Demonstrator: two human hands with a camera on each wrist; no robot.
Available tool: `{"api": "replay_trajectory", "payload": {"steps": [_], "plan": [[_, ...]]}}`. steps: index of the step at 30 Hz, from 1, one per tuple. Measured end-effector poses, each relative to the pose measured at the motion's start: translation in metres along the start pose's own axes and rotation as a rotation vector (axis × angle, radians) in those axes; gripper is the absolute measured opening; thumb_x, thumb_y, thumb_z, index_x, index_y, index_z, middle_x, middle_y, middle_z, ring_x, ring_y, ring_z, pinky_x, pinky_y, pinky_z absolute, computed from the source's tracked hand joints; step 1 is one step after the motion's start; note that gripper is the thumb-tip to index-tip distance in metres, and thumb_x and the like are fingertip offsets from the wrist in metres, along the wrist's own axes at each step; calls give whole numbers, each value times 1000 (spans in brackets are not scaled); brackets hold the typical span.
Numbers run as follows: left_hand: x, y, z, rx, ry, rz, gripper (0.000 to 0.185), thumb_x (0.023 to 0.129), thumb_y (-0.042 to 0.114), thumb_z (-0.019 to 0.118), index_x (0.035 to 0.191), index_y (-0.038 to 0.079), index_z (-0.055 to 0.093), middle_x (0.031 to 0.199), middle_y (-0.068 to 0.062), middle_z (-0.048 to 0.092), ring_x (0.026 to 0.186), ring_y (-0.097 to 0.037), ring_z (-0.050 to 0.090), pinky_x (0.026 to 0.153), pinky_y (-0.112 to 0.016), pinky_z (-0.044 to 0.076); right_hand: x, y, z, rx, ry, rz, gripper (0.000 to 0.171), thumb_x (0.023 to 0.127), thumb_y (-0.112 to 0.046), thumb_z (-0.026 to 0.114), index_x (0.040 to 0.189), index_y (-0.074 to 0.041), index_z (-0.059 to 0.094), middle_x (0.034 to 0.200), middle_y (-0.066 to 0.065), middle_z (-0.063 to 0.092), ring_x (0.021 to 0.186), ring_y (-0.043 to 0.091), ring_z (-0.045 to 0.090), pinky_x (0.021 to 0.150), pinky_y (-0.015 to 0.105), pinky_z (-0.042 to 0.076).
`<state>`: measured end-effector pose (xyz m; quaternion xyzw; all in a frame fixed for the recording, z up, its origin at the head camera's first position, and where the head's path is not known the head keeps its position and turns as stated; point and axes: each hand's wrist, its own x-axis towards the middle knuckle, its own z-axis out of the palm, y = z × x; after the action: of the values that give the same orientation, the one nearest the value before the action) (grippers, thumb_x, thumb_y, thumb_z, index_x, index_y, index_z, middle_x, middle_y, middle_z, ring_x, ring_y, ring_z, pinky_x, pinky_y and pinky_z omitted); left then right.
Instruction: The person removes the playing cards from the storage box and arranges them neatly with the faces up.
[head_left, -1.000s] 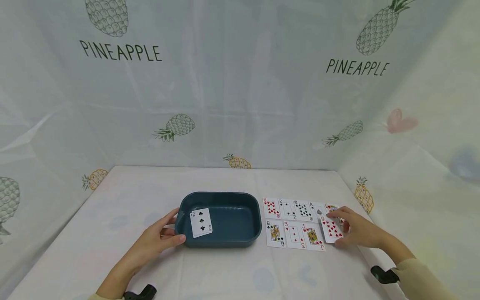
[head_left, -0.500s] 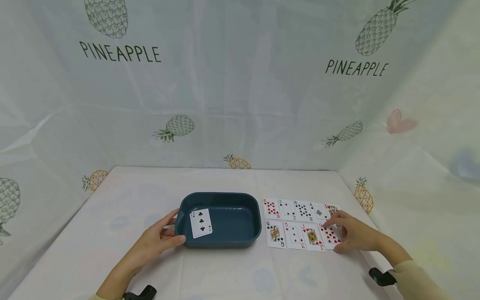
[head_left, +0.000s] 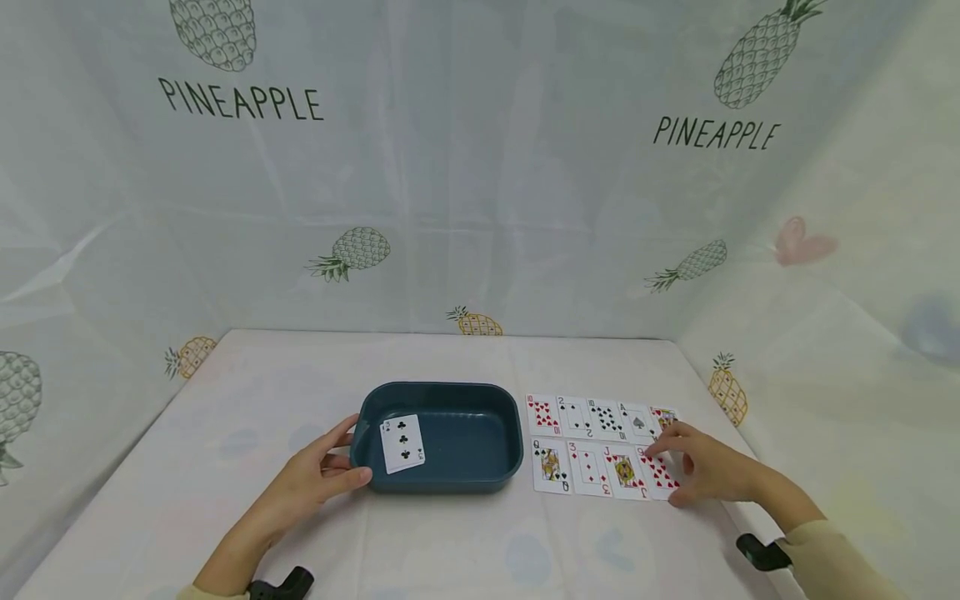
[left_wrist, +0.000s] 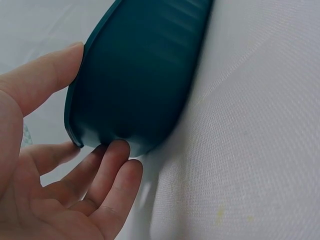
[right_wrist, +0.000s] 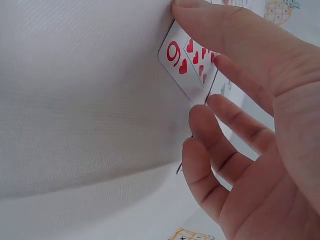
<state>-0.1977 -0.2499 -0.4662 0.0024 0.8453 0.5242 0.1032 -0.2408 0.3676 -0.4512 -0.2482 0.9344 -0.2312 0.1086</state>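
Both hands rest low on the tabletop [head_left: 450,542], which is draped in a pale cloth. The left hand [head_left: 318,479] sits against the left end of a dark teal tray [head_left: 442,482]; its thumb lies along the rim and its fingers [left_wrist: 112,165] touch the outer wall near the base, loosely spread rather than clamped round it. Inside the tray a three of clubs [head_left: 402,443] lies face up, leaning toward the left wall.

The right hand [head_left: 708,471] is at the right end of two rows of face-up cards just right of the tray. Its thumb and forefinger pinch the nine of hearts [right_wrist: 192,62], which lies at the right end of the near row, flat or nearly flat on the cloth; the other fingers hang relaxed beside it. Next to that card in the near row lie a jack [head_left: 625,472], a three of diamonds [head_left: 587,469] and a queen [head_left: 551,466]. The far row shows a ten of hearts [head_left: 543,414], a two of spades [head_left: 574,417], a ten of clubs [head_left: 606,419], an ace of spades [head_left: 637,422] and a court card [head_left: 663,417] partly hidden by the fingers.

Printed sheeting with pineapples [head_left: 360,250] walls the space.
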Motion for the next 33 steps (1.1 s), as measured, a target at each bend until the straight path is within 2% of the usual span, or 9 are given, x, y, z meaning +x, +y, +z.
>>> {"api": "replay_trajectory", "payload": {"steps": [5, 9, 15, 19, 22, 26, 29, 33], "plan": [[0, 2, 0, -3, -10, 4, 96, 91, 37, 87, 169, 23, 32, 158, -20, 46, 110, -21, 66, 85, -33, 54, 2, -6, -1, -27, 33, -37, 57, 77, -28, 97, 128, -17, 74, 129, 6, 53, 83, 11, 53, 66, 22, 44], [0, 3, -1, 7, -15, 8, 96, 91, 38, 86, 169, 23, 31, 158, -20, 46, 111, -21, 66, 87, -33, 54, 15, -25, -4, -45, 109, -70, 51, 83, -24, 93, 129, -13, 72, 130, 10, 57, 83, 12, 56, 65, 22, 48], [0, 0, -2, 14, -9, 0, 95, 91, 38, 86, 168, 25, 33, 158, -18, 46, 114, -22, 65, 88, -34, 53, 65, -86, -1, -31, 249, -107, 54, 89, -13, 87, 138, -10, 67, 132, 10, 59, 83, 11, 59, 67, 23, 53], [0, 0, -2, 11, -12, 2, 95, 91, 38, 86, 168, 25, 33, 158, -18, 46, 113, -22, 65, 88, -34, 53, 106, -136, 15, 47, 312, -208, 59, 89, -10, 87, 143, -11, 64, 131, 7, 59, 81, 11, 61, 67, 25, 55], [0, 1, -3, 3, -13, 6, 95, 91, 38, 86, 168, 24, 32, 158, -19, 46, 112, -22, 66, 87, -33, 54, 136, -175, 32, 75, 291, -277, 60, 90, -14, 87, 145, -10, 63, 131, 7, 59, 84, 15, 64, 69, 26, 55], [0, 3, -3, 5, -11, 5, 95, 91, 39, 86, 168, 24, 32, 159, -19, 45, 112, -22, 65, 88, -34, 54, 172, -219, 57, 74, 209, -293, 61, 94, -22, 84, 149, -12, 60, 136, 7, 58, 91, 19, 66, 77, 26, 56], [-1, 3, -3, 12, -12, 0, 95, 91, 40, 85, 168, 24, 33, 159, -19, 46, 112, -23, 65, 88, -35, 54, 196, -239, 76, 71, 161, -263, 62, 95, -25, 83, 151, -13, 60, 138, 9, 57, 95, 20, 66, 77, 24, 55], [-2, 3, -3, 6, -15, 3, 93, 92, 40, 85, 168, 23, 33, 159, -19, 46, 113, -22, 65, 90, -36, 55, 220, -251, 100, 42, 122, -213, 61, 94, -27, 83, 149, -14, 61, 138, 8, 57, 88, 14, 63, 73, 22, 52]]}}
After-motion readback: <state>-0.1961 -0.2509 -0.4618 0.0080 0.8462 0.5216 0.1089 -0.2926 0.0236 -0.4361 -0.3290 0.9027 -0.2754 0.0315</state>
